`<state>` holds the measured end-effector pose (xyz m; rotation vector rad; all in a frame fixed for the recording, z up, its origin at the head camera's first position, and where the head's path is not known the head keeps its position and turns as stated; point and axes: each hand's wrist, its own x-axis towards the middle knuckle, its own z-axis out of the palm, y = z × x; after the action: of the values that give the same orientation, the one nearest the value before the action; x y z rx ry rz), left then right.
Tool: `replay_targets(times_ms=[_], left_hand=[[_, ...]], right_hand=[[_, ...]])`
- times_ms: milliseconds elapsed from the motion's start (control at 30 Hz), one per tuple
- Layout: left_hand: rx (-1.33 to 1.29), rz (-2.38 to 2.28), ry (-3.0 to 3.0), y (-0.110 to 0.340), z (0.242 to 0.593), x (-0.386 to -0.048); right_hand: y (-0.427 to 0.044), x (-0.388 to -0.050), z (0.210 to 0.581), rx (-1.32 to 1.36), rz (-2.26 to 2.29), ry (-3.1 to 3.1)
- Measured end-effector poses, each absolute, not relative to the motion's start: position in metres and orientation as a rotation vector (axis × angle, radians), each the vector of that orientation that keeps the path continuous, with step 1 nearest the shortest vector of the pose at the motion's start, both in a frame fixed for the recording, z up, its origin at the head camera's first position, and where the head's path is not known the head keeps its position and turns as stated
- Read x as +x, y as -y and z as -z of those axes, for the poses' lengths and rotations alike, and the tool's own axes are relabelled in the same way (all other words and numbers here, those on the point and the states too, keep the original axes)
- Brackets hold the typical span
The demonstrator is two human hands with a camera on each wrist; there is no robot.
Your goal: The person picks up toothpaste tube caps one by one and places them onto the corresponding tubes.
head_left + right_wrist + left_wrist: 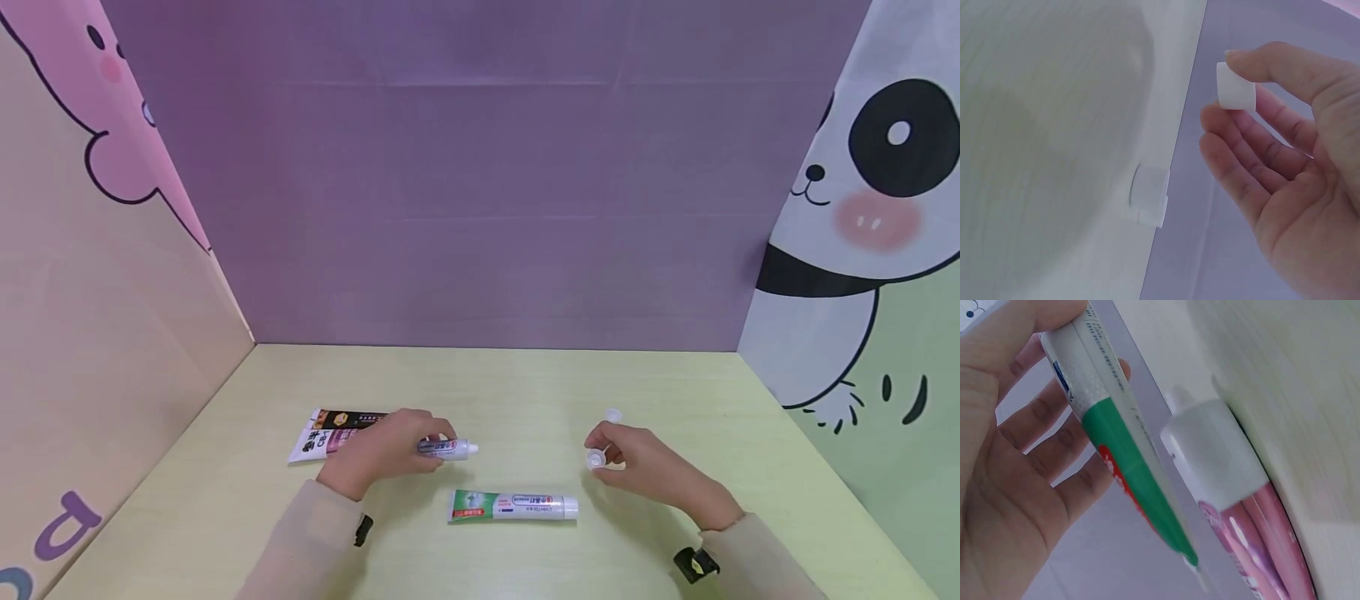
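Observation:
My left hand (397,454) grips a green and white toothpaste tube (1125,462) between thumb and fingers; its bare nozzle points right in the head view. Between the thumb and fingertips of my right hand (648,467) is a white cap (1235,87), held above the table. Another white cap (613,415) rests on the table just beyond that hand. Partly behind my left hand lie a pink and white toothpaste tube (1254,537), its nozzle uncovered, and a black toothpaste tube (348,419). A second green and white tube (513,506), capped, lies in front, between the hands.
The pale wooden table (525,375) meets a purple back wall (495,208). Side panels with a pink cartoon figure (112,100) on the left and a panda (862,208) on the right enclose the surface.

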<state>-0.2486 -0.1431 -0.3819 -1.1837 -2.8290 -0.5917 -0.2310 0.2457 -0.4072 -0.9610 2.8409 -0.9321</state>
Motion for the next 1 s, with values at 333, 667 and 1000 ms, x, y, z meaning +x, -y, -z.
replay_targets(times_ms=[333,667,1000], left_hand=[[-1.235,0.57,2.818,0.124,0.383,-0.254],[-1.25,0.562,2.844,0.108,0.387,-0.258],[-1.274,0.566,2.838,0.099,0.387,-0.259]], right_hand=[[-0.231,-0.233,0.407,-1.003,0.931,-2.838],[-0.22,-0.236,0.406,-1.046,0.925,-2.833],[-0.209,-0.237,0.405,-1.096,0.944,-2.823]])
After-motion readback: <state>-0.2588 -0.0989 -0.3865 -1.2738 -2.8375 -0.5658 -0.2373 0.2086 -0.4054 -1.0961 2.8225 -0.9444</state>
